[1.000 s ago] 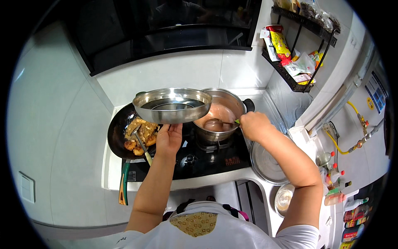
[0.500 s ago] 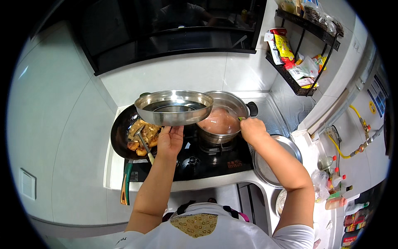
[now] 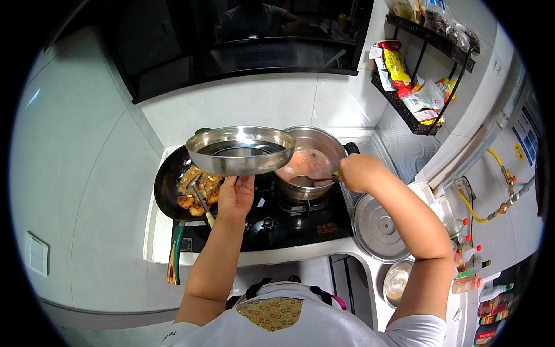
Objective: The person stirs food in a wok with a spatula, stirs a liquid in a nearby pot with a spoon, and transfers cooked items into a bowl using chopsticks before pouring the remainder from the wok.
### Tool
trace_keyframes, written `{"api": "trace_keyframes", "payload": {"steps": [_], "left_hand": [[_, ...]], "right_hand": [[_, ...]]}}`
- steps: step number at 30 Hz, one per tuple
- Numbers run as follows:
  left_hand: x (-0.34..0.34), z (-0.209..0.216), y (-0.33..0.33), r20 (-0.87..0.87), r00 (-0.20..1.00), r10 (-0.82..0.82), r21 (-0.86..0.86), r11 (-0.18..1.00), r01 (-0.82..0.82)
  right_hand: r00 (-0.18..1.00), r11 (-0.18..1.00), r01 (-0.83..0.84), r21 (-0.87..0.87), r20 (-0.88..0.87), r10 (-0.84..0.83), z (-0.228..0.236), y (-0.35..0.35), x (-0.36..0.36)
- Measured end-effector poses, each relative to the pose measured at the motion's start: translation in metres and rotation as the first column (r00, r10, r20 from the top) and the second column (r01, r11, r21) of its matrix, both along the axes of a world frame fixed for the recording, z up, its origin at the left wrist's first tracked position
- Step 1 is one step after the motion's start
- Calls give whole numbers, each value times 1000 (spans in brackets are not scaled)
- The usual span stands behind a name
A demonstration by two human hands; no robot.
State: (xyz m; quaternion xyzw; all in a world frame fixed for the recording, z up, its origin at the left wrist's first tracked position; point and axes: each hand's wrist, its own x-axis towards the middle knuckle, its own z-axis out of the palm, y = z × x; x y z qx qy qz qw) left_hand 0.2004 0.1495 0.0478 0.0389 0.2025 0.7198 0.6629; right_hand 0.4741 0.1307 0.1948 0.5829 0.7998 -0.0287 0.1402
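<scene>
My left hand (image 3: 236, 196) holds up a shallow round stainless-steel pan (image 3: 241, 159) from underneath. Its fingertips are hidden beneath the pan. To the right, a steel pot (image 3: 306, 192) of pinkish, cloudy liquid (image 3: 312, 163) sits on the stove; the raised pan overlaps its left rim in view. My right hand (image 3: 363, 172) is closed at the pot's right rim around the end of a dark-handled ladle (image 3: 318, 181). The ladle's round head dips into the near side of the liquid. A bit of green shows beside the fingers.
A black wok (image 3: 167, 191) with browned food (image 3: 199, 184) and a spatula (image 3: 202, 199) stands on the left of the black stove (image 3: 269, 231). On the right counter lie a round metal lid (image 3: 381, 226) and a bowl (image 3: 399, 283), near several bottles (image 3: 468, 254). A rack (image 3: 404, 107) holds packets.
My right hand has moved slightly right and up. The ladle's head now shows at the pot's near side, and the liquid's surface has shifted. My left hand and the pan have hardly moved.
</scene>
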Motion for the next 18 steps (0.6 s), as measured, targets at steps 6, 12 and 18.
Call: {"api": "trace_keyframes", "payload": {"steps": [6, 12, 18], "left_hand": [[2, 2, -1, 33, 999, 11, -3, 1000, -11], [1, 1, -2, 34, 999, 10, 5, 1000, -11], [4, 6, -6, -4, 1000, 4, -11, 1000, -4]], "right_hand": [[988, 990, 78, 121, -144, -60, -55, 17, 0], [987, 973, 116, 202, -133, -90, -90, 22, 1], [969, 956, 239, 172, -114, -221, -93, 21, 9]]}}
